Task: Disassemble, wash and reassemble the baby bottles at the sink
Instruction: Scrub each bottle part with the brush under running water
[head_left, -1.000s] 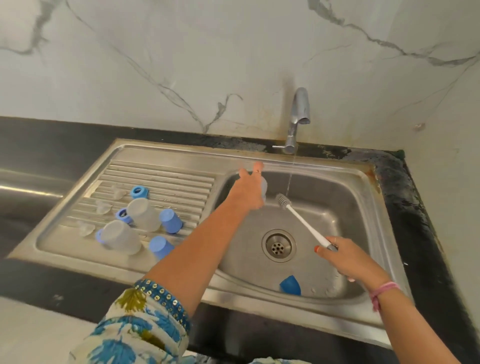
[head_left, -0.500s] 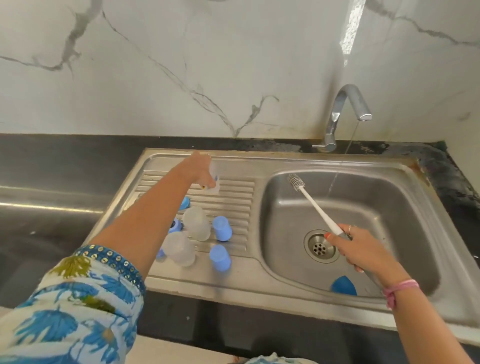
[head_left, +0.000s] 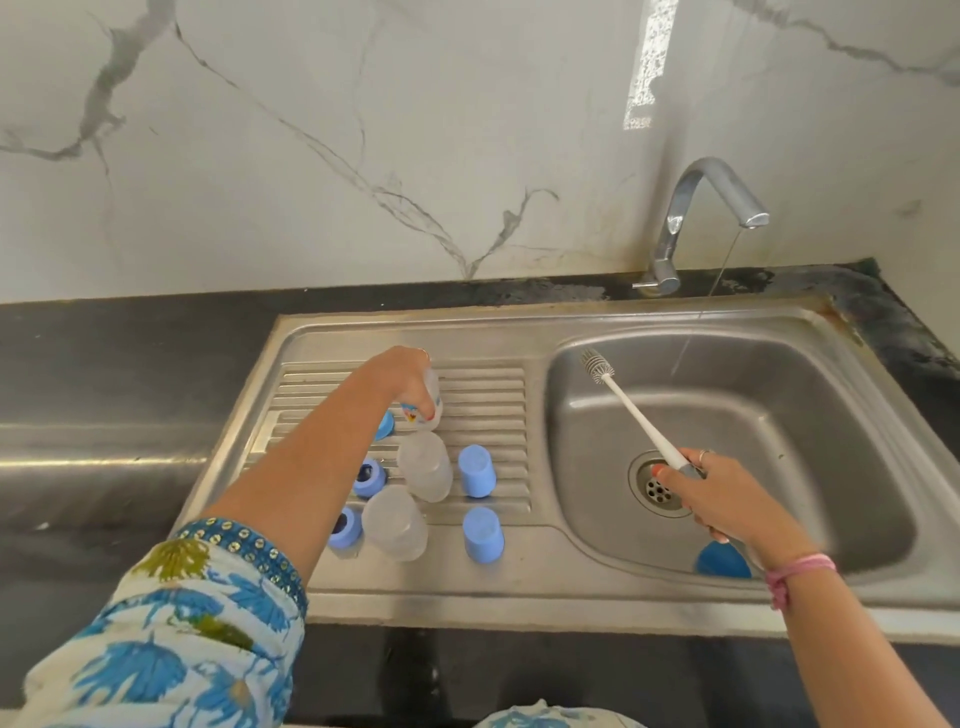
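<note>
The left hand (head_left: 408, 379) has come off the basin and now reaches over the drainboard (head_left: 483, 387), setting a clear bottle (head_left: 431, 402) down at its far end. Its fingers are curled round the bottle from above, the bottle's base at or just above the ribs below the fingertips. Nearer me two more bottles (head_left: 426, 465) lie on the ribs, with blue caps (head_left: 477, 470) to their right and blue rings (head_left: 370, 477) to their left. The right hand (head_left: 724, 499) hangs over the sink (head_left: 857, 415), clenched on the grey grip of the brush (head_left: 636, 413), bristles pointing up and away. A thin stream falls from the tap (head_left: 701, 208). One blue piece (head_left: 719, 561) lies in the basin under the right wrist.
</note>
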